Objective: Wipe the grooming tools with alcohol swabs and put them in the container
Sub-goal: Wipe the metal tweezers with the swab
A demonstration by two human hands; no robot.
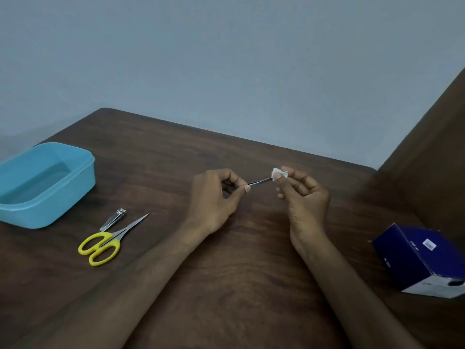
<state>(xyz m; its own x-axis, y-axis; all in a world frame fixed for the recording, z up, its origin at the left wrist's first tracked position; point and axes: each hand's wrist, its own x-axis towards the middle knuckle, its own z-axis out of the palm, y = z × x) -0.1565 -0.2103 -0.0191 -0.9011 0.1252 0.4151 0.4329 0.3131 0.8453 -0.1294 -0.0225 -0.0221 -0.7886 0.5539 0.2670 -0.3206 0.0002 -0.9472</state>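
Nearest the camera, both forearms reach up from the bottom edge over the dark wood table (226,285). At right, near the table edge, a blue box (417,258) lies tilted, probably the swab box. To the left lie yellow-handled scissors (105,244), blades closed and pointing up-right, with a nail clipper (113,219) just beside them on the far side; whether the two touch is unclear. Both sit untouched on the table, so by my read not yet wiped. Mid-table, the left hand (214,197) pinches one end of a thin metal tool, likely tweezers (259,182), between thumb and forefinger, held above the table. The right hand (302,192) pinches a small white swab (278,172) around the tool's other end, thumb on top. So the wiping of this tool looks underway. Farther left, the light blue container (47,182) stands open near the table's far left corner, nothing visible inside, well apart from the hands. Risks: the tool is thin and slick, and the left pinch holds only its tip, so a hard pull with the swab could slide it out onto the table. The swab is small and could slip off the thumb. The tool's points could poke a fingertip through the swab. Beyond, a plain grey-blue wall.
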